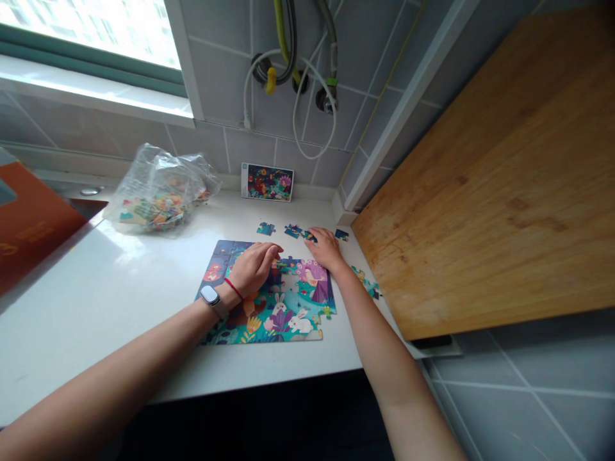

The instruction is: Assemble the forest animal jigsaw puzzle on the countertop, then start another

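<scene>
A partly assembled jigsaw puzzle [288, 320] with rabbits and a pink bird lies on the white counter. Over its upper middle is my left hand [254, 266], fingers curled together; whatever they hold, if anything, is hidden. My right hand [325, 248] reaches above the puzzle's top right, its fingertips on a loose dark blue piece [309, 235]. Other loose pieces lie near it: a blue one [266, 228], a dark one [293, 230] and another [342, 235] to the right. More pieces [366, 282] sit right of the puzzle.
A picture card [268, 183] leans against the tiled wall. A clear plastic bag [163, 192] of pieces stands at the back left, near an orange box [33, 218]. A wooden board [494, 179] borders the right side. Hoses [283, 38] hang above.
</scene>
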{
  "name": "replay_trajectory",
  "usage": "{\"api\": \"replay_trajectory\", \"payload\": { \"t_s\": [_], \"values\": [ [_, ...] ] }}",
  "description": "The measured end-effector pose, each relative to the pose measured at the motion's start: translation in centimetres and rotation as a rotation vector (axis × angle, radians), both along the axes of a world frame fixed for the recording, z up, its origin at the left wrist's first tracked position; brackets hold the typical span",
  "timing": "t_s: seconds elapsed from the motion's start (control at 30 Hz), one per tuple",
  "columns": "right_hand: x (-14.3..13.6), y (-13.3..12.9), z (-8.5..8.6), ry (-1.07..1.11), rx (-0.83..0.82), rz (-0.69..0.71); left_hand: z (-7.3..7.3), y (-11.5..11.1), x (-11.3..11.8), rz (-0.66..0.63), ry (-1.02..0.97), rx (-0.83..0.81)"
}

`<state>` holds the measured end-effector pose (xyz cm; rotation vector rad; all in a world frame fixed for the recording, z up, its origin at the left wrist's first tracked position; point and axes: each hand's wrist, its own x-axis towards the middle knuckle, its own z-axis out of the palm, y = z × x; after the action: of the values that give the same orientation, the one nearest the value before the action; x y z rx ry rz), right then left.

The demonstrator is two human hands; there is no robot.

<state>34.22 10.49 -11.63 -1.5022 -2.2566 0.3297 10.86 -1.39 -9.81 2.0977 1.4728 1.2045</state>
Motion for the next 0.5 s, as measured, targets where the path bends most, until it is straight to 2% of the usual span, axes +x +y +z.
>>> {"api": "replay_trajectory", "payload": {
  "t_s": [0.23,0.5],
  "values": [
    [0.43,0.37,-0.09,0.051,0.042,-0.021,-0.02,0.04,-0.05,-0.014,0.016,-0.015],
    [0.43,0.34,-0.17,0.069,0.048,-0.042,-0.08,0.20,-0.10,-0.054,0.142,-0.031]
  ]
}}
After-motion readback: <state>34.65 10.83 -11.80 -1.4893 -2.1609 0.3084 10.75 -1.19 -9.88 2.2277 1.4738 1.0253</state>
